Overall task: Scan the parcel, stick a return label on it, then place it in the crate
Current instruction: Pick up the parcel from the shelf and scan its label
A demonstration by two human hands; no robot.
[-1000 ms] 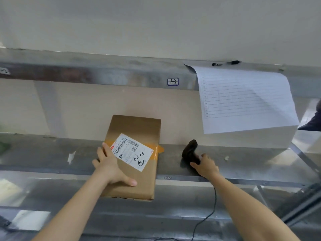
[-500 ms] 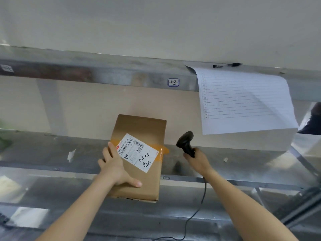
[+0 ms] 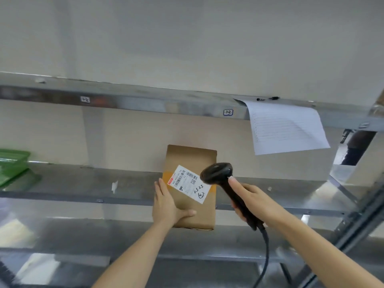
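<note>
**Step 1 of 3: scan in hand, not confirmed**

Landmark: brown cardboard parcel (image 3: 192, 208). It sits face-up on the grey metal shelf (image 3: 83, 183), far end at the back wall, near end overhanging the shelf's front edge.

Left hand (image 3: 166, 206): at the parcel's near-left corner. Fingers (image 3: 161, 188) are straight and lie along the left edge, with the thumb flat across the face. It steadies the parcel rather than wrapping it.

Right hand (image 3: 252, 201): just right of the parcel, fingers curled round the handle of the black handheld barcode scanner (image 3: 217, 172). The scanner head overlaps the right edge of the white shipping label (image 3: 188, 182) and looks too close and off-centre.

Judgement: next move is to aim the head squarely at the barcode strip and trigger. No beam is visible. No return label is in view. Green plastic crate (image 3: 11, 165), probably the target, lies well left of the parcel.
</note>
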